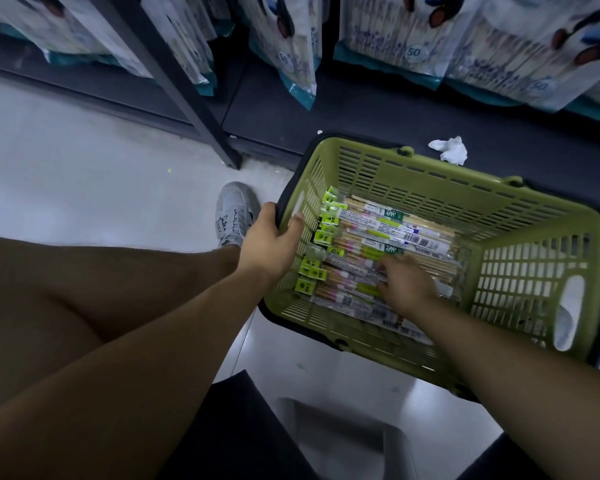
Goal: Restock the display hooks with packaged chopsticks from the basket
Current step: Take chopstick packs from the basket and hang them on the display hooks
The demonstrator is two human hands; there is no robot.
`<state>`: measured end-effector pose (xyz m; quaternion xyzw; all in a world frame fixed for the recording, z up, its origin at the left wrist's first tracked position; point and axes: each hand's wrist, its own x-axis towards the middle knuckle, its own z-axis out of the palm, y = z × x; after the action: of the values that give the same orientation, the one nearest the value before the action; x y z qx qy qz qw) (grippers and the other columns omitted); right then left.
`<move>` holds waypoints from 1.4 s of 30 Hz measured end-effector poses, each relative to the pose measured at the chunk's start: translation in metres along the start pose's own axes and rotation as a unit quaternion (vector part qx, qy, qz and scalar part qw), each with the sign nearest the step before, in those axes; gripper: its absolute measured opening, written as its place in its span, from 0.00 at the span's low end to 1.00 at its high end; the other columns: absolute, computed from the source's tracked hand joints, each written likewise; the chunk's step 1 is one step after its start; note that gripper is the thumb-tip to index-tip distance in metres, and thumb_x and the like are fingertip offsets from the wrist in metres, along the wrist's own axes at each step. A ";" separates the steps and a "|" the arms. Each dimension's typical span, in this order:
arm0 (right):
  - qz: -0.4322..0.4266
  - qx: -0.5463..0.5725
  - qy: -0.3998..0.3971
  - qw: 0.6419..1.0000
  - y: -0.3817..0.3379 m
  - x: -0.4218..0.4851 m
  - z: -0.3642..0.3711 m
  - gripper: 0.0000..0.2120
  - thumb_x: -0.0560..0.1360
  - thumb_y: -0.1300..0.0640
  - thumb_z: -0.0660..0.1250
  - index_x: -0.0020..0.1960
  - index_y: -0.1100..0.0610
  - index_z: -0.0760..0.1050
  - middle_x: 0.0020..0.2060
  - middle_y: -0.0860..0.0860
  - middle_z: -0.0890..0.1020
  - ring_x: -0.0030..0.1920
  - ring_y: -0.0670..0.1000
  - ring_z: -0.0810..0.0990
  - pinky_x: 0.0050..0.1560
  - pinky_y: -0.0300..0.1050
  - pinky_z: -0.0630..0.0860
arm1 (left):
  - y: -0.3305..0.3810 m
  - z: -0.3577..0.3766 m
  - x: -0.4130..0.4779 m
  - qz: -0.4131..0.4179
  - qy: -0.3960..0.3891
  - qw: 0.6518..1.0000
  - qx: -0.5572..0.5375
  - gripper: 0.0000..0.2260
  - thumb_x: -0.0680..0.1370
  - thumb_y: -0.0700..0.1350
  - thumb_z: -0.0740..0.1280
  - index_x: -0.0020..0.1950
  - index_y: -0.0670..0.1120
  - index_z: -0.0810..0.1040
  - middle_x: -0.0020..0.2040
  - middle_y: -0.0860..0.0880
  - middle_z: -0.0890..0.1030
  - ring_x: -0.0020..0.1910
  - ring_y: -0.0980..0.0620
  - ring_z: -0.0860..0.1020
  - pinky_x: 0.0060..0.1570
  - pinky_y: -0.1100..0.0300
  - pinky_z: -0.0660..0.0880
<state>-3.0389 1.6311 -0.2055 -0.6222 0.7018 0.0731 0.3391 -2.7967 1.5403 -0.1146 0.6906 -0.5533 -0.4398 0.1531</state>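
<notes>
Left grip (271, 242): arm stretched forward, closed round the dark rim at the left end of the green basket (534, 237).
Right grip (407, 287): palm down inside the basket on the packaged chopsticks (371, 230). It is blurred, so we cannot tell whether it holds one.
Packs: lying flat, lime-green headers to the left, print too small for us to read.
Hanging bags (413, 51): we read "50".
</notes>
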 end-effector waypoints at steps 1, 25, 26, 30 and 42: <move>0.000 0.000 -0.011 1.000 -0.002 0.001 -0.001 0.13 0.79 0.54 0.70 0.61 0.54 0.75 0.58 0.54 0.77 0.61 0.58 0.74 0.52 0.48 0.72 | 0.000 0.000 0.000 -0.001 0.000 1.000 0.000 0.13 0.81 0.60 0.63 0.48 0.50 0.70 0.39 0.51 0.79 0.39 0.51 0.78 0.39 0.55 0.70; -0.030 0.030 -0.162 0.986 -0.015 -0.035 0.009 0.07 0.79 0.52 0.69 0.55 0.49 0.73 0.53 0.52 0.79 0.48 0.54 0.76 0.45 0.46 0.71 | 0.014 -0.009 -0.007 -0.033 -0.042 0.998 -0.040 0.13 0.82 0.56 0.63 0.59 0.48 0.74 0.50 0.45 0.82 0.50 0.43 0.81 0.59 0.43 0.78; -0.031 0.032 -0.171 0.984 -0.014 -0.034 0.008 0.07 0.79 0.52 0.69 0.54 0.49 0.72 0.53 0.52 0.79 0.48 0.54 0.77 0.45 0.46 0.72 | 0.014 -0.009 -0.006 -0.032 -0.040 0.998 -0.041 0.13 0.82 0.56 0.63 0.59 0.47 0.74 0.50 0.46 0.82 0.50 0.43 0.81 0.59 0.43 0.78; -0.031 0.037 -0.191 0.980 -0.012 -0.030 0.005 0.08 0.79 0.51 0.69 0.54 0.49 0.71 0.50 0.50 0.77 0.46 0.51 0.76 0.41 0.45 0.70 | 0.014 -0.007 -0.004 -0.031 -0.031 0.998 -0.041 0.12 0.82 0.55 0.64 0.58 0.47 0.74 0.48 0.47 0.82 0.48 0.44 0.81 0.56 0.46 0.79; 0.031 0.165 -0.177 0.970 -0.013 -0.029 -0.033 0.26 0.78 0.57 0.70 0.75 0.55 0.70 0.70 0.54 0.75 0.67 0.56 0.77 0.65 0.49 0.75 | 0.014 -0.012 -0.006 -0.035 -0.050 0.997 -0.043 0.17 0.82 0.55 0.65 0.66 0.49 0.70 0.53 0.48 0.82 0.51 0.46 0.81 0.56 0.50 0.77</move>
<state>-3.0398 1.6353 -0.1601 -0.5127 0.6517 0.0758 0.5539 -2.7967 1.5375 -0.0954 0.6797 -0.5161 -0.5023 0.1394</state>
